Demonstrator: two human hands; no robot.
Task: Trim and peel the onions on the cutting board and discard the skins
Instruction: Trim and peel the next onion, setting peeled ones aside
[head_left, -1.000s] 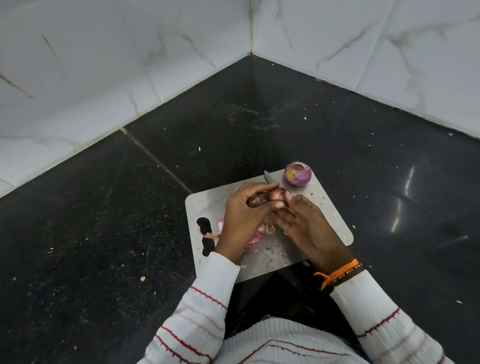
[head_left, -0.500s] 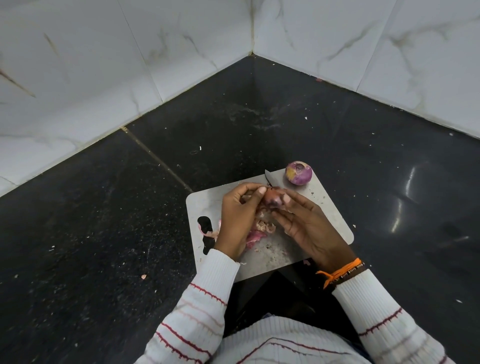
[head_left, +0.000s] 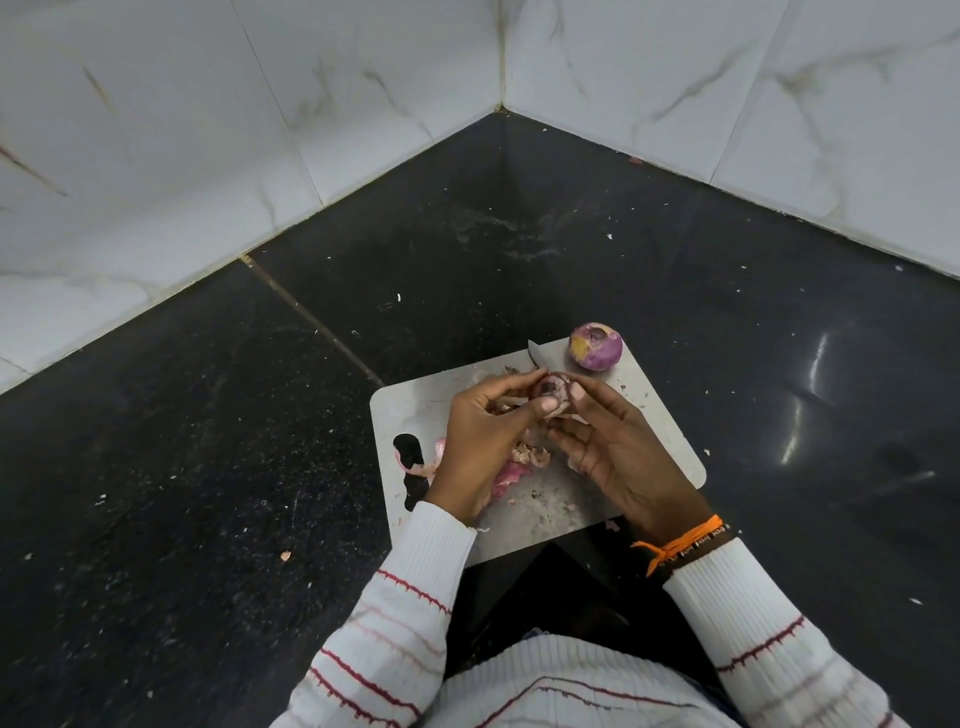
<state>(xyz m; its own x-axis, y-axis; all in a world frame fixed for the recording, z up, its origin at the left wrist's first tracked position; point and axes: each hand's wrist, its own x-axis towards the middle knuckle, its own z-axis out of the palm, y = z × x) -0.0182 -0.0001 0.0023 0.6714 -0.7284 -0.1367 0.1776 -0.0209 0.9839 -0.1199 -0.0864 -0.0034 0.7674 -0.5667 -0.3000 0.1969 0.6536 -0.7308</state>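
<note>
Over a grey cutting board (head_left: 660, 431), both hands hold one small purple onion (head_left: 553, 387). My left hand (head_left: 483, 441) pinches it from the left with thumb and fingertips. From the right, my right hand (head_left: 618, 452) grips it with the thumb on top. A peeled purple onion (head_left: 595, 346) rests at the board's far right corner. A knife tip (head_left: 536, 354) pokes out behind my hands; the rest of the knife is hidden. Pink and brown skins (head_left: 519, 462) lie on the board under my hands.
The board lies on a dark speckled stone surface (head_left: 208, 467) set into a corner of white marble walls (head_left: 260, 130). Small skin scraps dot the stone, one at the left (head_left: 285, 556). A dark handle cutout (head_left: 410, 467) marks the board's left end.
My hands have lifted slightly and turned the onion between the fingers; my left thumb has shifted onto its front. The peeled onion and board stay put.
</note>
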